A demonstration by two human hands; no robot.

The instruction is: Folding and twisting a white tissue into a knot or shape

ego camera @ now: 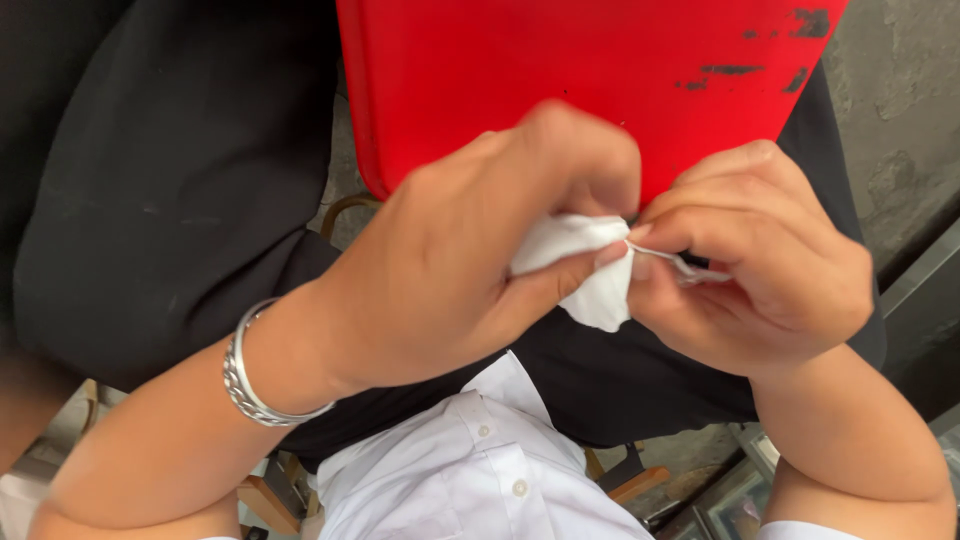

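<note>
My left hand (pixel 470 250), with a silver bracelet (pixel 245 375) on its wrist, grips a crumpled piece of white tissue (pixel 585 270) between thumb and fingers. My right hand (pixel 760 260) pinches the same tissue at its right edge, fingertips touching those of the left hand. Both hands are held close above my lap. A red flat tray-like board (pixel 560 70) with black scuff marks rests across my black-clothed legs just beyond the hands.
My white buttoned shirt (pixel 470 470) fills the bottom middle. Black trousers (pixel 170 180) cover the left and centre. Wooden chair parts (pixel 270 495) show below, and a grey concrete floor (pixel 900 110) lies at the right.
</note>
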